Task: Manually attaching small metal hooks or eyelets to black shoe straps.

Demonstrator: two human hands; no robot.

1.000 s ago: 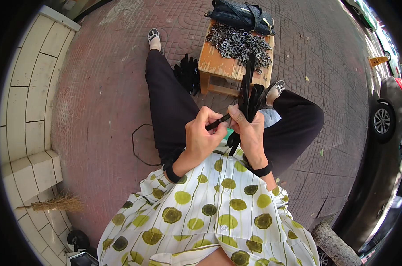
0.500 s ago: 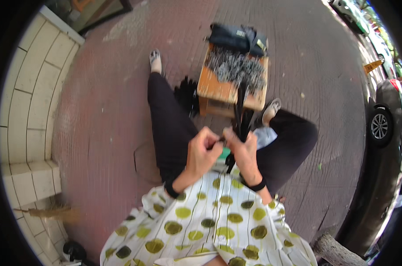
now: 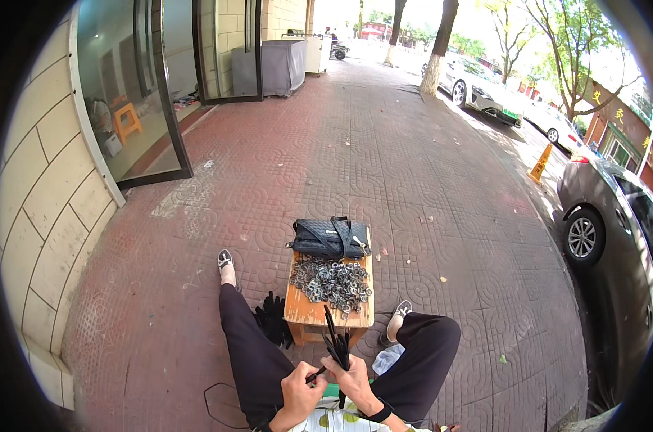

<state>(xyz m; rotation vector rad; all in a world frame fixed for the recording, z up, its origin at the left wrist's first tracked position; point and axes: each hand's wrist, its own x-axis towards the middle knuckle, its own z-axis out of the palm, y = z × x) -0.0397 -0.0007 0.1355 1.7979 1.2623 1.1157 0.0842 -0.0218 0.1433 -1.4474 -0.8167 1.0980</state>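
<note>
My right hand (image 3: 354, 381) is closed round a bundle of narrow black straps (image 3: 335, 340), their ends fanning up and a few hanging below. Close beside it, my left hand (image 3: 300, 396) pinches the end of one black strap reaching across from the bundle. Just ahead of my knees stands a small wooden stool (image 3: 306, 311). A heap of small silvery metal rings or buckles (image 3: 333, 282) covers its middle; their exact kind is too small to make out. Behind the heap lies a black woven-pattern handbag (image 3: 319, 236). On the ground left of the stool sits a pile of more black straps (image 3: 271, 317).
Clear plastic (image 3: 388, 358) lies by my right foot. Something green (image 3: 331, 389) shows beneath my hands. A tiled wall (image 3: 46, 216) and open glass doors (image 3: 135, 93) run along the left. A dark parked car (image 3: 607, 209) and a yellow cone (image 3: 540, 163) stand right.
The view has tilted up from my lap to the pavement, doors and trees ahead, so my hands now appear lower. Both hands still hold black straps close together.
</note>
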